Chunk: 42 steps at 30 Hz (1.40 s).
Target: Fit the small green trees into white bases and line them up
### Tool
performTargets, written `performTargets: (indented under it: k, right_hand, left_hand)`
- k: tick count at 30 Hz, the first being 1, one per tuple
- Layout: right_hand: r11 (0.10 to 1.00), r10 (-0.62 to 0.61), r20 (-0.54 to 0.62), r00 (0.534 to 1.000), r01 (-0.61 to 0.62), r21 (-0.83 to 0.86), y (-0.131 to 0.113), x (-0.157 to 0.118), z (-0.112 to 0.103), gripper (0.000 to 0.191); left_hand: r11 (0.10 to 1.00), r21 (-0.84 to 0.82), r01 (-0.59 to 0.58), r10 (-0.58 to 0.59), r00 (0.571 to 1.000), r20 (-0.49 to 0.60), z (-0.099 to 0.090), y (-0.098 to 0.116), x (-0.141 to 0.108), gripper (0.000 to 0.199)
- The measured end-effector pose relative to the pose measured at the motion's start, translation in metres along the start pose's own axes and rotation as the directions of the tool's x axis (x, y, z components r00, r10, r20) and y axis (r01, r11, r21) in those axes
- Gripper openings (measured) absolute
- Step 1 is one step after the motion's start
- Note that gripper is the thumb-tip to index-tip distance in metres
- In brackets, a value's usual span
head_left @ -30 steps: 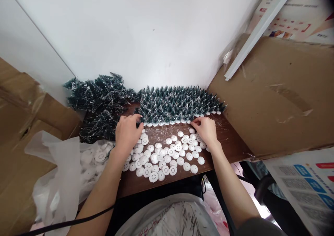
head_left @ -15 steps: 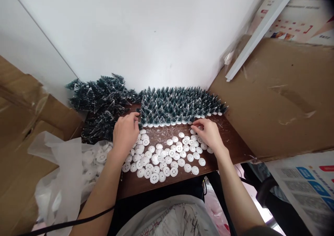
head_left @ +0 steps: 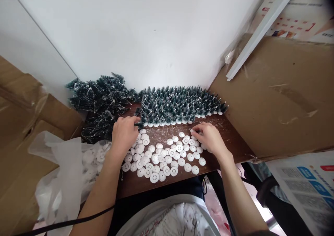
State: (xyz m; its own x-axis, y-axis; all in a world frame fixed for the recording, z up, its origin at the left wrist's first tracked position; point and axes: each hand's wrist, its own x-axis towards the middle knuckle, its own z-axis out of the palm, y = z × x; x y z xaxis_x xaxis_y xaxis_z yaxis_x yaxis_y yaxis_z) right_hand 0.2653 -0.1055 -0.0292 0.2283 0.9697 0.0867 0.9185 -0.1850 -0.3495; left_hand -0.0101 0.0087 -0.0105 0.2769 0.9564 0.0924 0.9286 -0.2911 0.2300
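Small dark green trees with white-frosted tips (head_left: 169, 103) stand upright in packed rows on white round bases along the wall. My left hand (head_left: 125, 133) is closed at the left end of these rows, its fingertips around a small dark tree. My right hand (head_left: 208, 135) pinches at a white disc (head_left: 192, 131) near the right side of the scattered discs. Many loose white round discs (head_left: 168, 159) lie between my hands on the brown table (head_left: 135, 189).
A heap of loose trees (head_left: 101, 96) lies at the back left. Below it, a translucent plastic bag (head_left: 62, 173) holds more white discs. Cardboard boxes (head_left: 281, 96) flank both sides, and a white strip (head_left: 261, 34) leans on the right one.
My right hand has moved slightly down toward the discs. My left hand has shifted slightly down and left, and a dark tree now shows at its fingertips.
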Motion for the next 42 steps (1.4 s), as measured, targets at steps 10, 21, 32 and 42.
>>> performTargets:
  k: [10, 21, 32, 42]
  right_hand:
    - [0.992, 0.056, -0.033, 0.998, -0.059, -0.111, -0.012, 0.003, 0.004, 0.017]
    - [0.99, 0.094, -0.054, 0.994, -0.099, -0.098, -0.016, 0.006, 0.007, 0.015]
    - [0.993, 0.102, -0.052, 0.993, -0.105, -0.058, -0.014, 0.007, 0.009, 0.013]
    - [0.992, 0.112, -0.039, 0.993, -0.114, -0.049, -0.015, 0.006, 0.009, 0.014]
  left_hand:
    - [1.0, -0.01, 0.0, 0.0, 1.0, -0.019, 0.003, -0.005, 0.003, 0.041]
    - [0.992, -0.129, 0.008, -0.008, 1.0, -0.004, 0.004, -0.011, 0.004, 0.05]
    - [0.984, -0.177, 0.026, -0.028, 1.0, -0.008, 0.001, -0.008, 0.004, 0.047]
    - [0.99, -0.143, -0.016, 0.011, 0.999, -0.037, 0.007, -0.013, 0.006, 0.028]
